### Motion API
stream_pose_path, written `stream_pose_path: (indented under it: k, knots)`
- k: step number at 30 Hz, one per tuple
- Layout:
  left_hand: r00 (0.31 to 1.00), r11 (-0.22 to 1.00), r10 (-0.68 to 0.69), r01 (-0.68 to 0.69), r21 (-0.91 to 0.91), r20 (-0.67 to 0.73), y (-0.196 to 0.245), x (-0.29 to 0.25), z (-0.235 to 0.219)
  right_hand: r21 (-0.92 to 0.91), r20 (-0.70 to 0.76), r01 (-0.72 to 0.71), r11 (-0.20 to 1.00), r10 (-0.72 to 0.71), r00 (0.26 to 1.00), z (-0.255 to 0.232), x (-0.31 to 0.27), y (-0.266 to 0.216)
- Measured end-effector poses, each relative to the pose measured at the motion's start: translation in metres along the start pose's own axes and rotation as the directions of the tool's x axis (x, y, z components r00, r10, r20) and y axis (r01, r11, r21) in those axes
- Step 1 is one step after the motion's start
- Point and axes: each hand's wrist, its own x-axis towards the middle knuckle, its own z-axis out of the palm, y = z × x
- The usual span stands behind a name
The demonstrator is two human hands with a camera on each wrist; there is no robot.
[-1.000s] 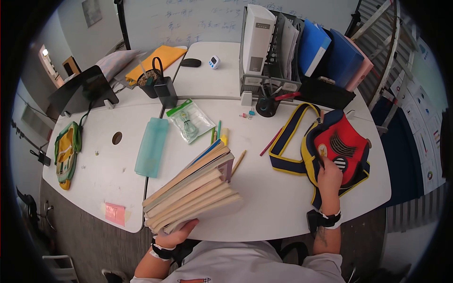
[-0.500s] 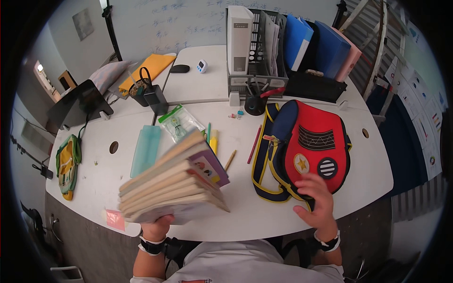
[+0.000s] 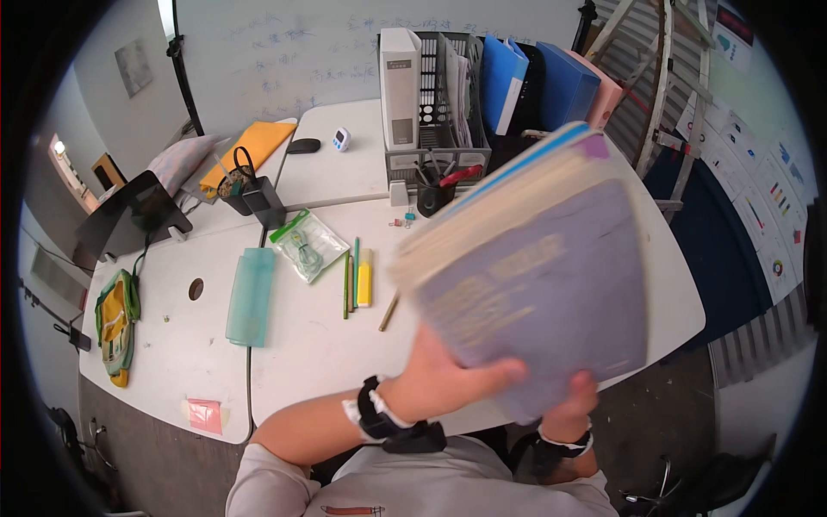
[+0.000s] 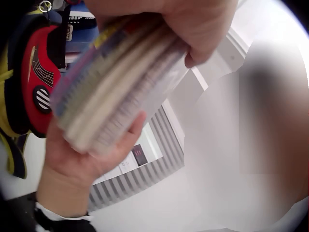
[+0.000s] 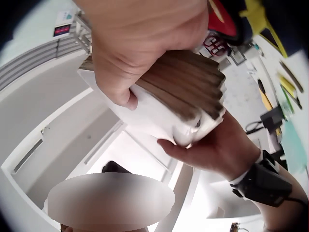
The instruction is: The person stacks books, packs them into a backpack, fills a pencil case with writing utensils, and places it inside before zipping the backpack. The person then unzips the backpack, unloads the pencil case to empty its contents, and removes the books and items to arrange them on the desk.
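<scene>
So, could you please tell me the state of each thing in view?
Books: stacked, tilted, held up.
Left grip: curled round books.
Right grip: curled round books.
Red bag: open or shut unclear.
White binder: upright.
Pen cup: upright, holding pens.
Cable: coiled, bagged.
Screen: dark.
Teal case: lying flat.

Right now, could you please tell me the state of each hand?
Left hand: closed, gripping the stack of books.
Right hand: closed, gripping the same stack.

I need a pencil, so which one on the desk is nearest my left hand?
The brown pencil lying by itself, apart from the other pencils beside the yellow marker.
</scene>
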Motion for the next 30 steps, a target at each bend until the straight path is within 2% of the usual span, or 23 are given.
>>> stream_pose_path:
  k: [1,2,4,5,6,8,11,12,13,14,15,16,17,18,19,20,22,23,24,26,27,28,30]
  knots:
    - [0.96,0.973,0.096,-0.147,0.18,0.262,-0.014,0.012,-0.003,0.094,0.011,0.045,0.995,-0.046,0.999,-0.012,-0.003,-0.01]
    - [0.845,0.893,0.135,-0.329,0.306,0.517,-0.02,0.025,-0.002,0.082,0.009,0.044,0.996,-0.044,0.999,-0.017,-0.008,-0.016]
    - [0.692,0.607,0.02,-0.581,0.542,0.721,-0.026,0.052,0.003,0.117,-0.052,0.02,0.993,-0.014,0.999,-0.027,-0.019,-0.028]
    - [0.642,0.354,0.026,-0.723,0.593,0.766,-0.042,0.06,-0.003,0.133,-0.078,0.011,0.991,0.0,0.997,-0.032,-0.023,-0.034]
    - [0.635,0.103,0.097,-0.772,0.627,0.766,-0.06,0.068,-0.006,0.148,-0.102,0.001,0.989,0.014,0.995,-0.037,-0.027,-0.041]
    - [0.659,0.103,-0.139,-0.733,0.673,0.739,-0.067,0.091,-0.017,0.173,-0.146,-0.026,0.985,0.051,0.988,-0.047,-0.034,-0.057]
    - [0.842,0.532,0.175,-0.517,0.671,0.51,-0.075,0.126,-0.015,0.221,-0.225,-0.058,0.974,0.109,0.968,-0.059,-0.045,-0.079]
    - [0.942,0.697,0.162,-0.32,0.642,0.293,-0.068,0.136,-0.009,0.245,-0.258,-0.063,0.967,0.128,0.958,-0.061,-0.05,-0.083]
    - [0.991,0.768,0.055,-0.121,0.629,0.124,-0.057,0.152,-0.005,0.273,-0.291,-0.066,0.96,0.148,0.945,-0.063,-0.055,-0.086]
    - [1.0,0.936,0.003,0.001,0.353,-0.011,-0.056,0.167,-0.001,0.303,-0.321,-0.067,0.951,0.168,0.932,-0.063,-0.058,-0.087]
    - [0.998,0.965,-0.069,0.068,0.254,-0.006,-0.053,0.179,-0.001,0.302,-0.323,-0.066,0.951,0.168,0.931,-0.064,-0.058,-0.089]
    - [0.99,0.979,-0.138,0.135,0.154,0.008,-0.045,0.183,0.002,0.148,-0.416,-0.152,0.977,0.201,0.887,-0.062,-0.055,-0.09]
    - [0.99,0.978,-0.138,0.135,0.156,0.011,-0.036,0.179,0.007,0.0,-0.509,-0.247,0.969,0.213,0.834,-0.058,-0.051,-0.092]
    - [0.989,0.952,-0.113,0.082,0.295,0.091,-0.027,0.175,0.011,0.003,-0.511,-0.241,0.97,0.209,0.834,-0.052,-0.047,-0.092]
    - [0.98,0.906,-0.1,0.017,0.423,0.173,-0.022,0.171,0.013,-0.007,-0.58,-0.291,0.957,0.233,0.781,-0.04,-0.042,-0.09]
    - [0.979,0.904,-0.101,0.017,0.427,0.176,-0.022,0.168,0.013,-0.013,-0.645,-0.343,0.939,0.254,0.721,-0.034,-0.039,-0.088]
    - [0.913,0.787,0.046,-0.283,0.548,0.405,-0.023,0.159,0.01,0.018,-0.641,-0.284,0.959,0.229,0.732,-0.043,-0.032,-0.082]
    - [0.888,0.8,0.105,-0.344,0.492,0.448,-0.025,0.154,0.01,0.047,-0.64,-0.226,0.973,0.203,0.741,-0.045,-0.028,-0.079]
    - [0.889,0.799,0.105,-0.343,0.495,0.447,-0.025,0.152,0.01,0.049,-0.638,-0.227,0.973,0.206,0.742,-0.044,-0.025,-0.079]
    - [0.929,0.758,-0.047,-0.207,0.619,0.367,-0.021,0.146,0.014,0.139,-0.643,-0.151,0.979,0.205,0.738,-0.025,-0.007,-0.083]
    - [0.909,0.743,0.182,-0.377,0.553,0.376,-0.032,0.146,0.015,0.185,-0.629,-0.169,0.968,0.249,0.737,-0.024,-0.001,-0.084]
    - [0.909,0.746,0.18,-0.376,0.55,0.377,-0.038,0.147,0.018,0.183,-0.633,-0.169,0.969,0.247,0.734,-0.026,0.001,-0.08]
    - [0.893,0.751,0.358,-0.448,0.485,0.271,-0.045,0.149,0.025,-0.008,-0.683,-0.143,0.99,0.099,0.724,-0.032,0.008,-0.063]
